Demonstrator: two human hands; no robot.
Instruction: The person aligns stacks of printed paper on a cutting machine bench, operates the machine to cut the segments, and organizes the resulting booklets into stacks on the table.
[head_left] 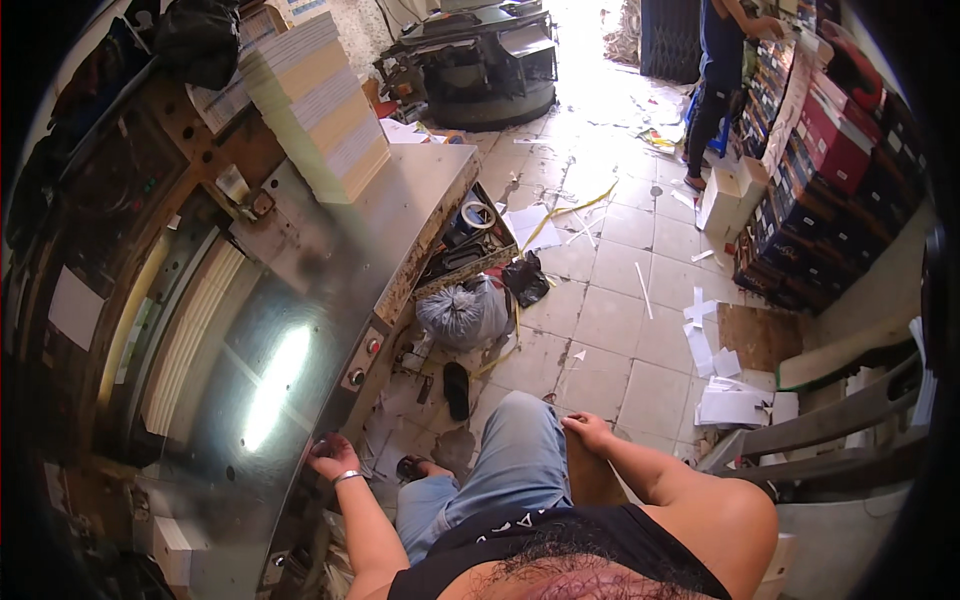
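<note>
Left hand (332, 456) half-curled at metal table's (410, 200) front edge, near button (357, 377); grip unclear. Right hand (590, 430) beside knee (522, 430), fingers bent; hold unclear. Tall paper stack (330, 110) stands on table's far end.

The black sleeveless shirt (655, 556) bore white lettering, the dark-blue cartons (835, 230) stacked at the right carried small pale labels and print, and the sheets (213, 106) beside the tall paper stack (330, 115) showed fine print, all too small or blurred to read.
</note>
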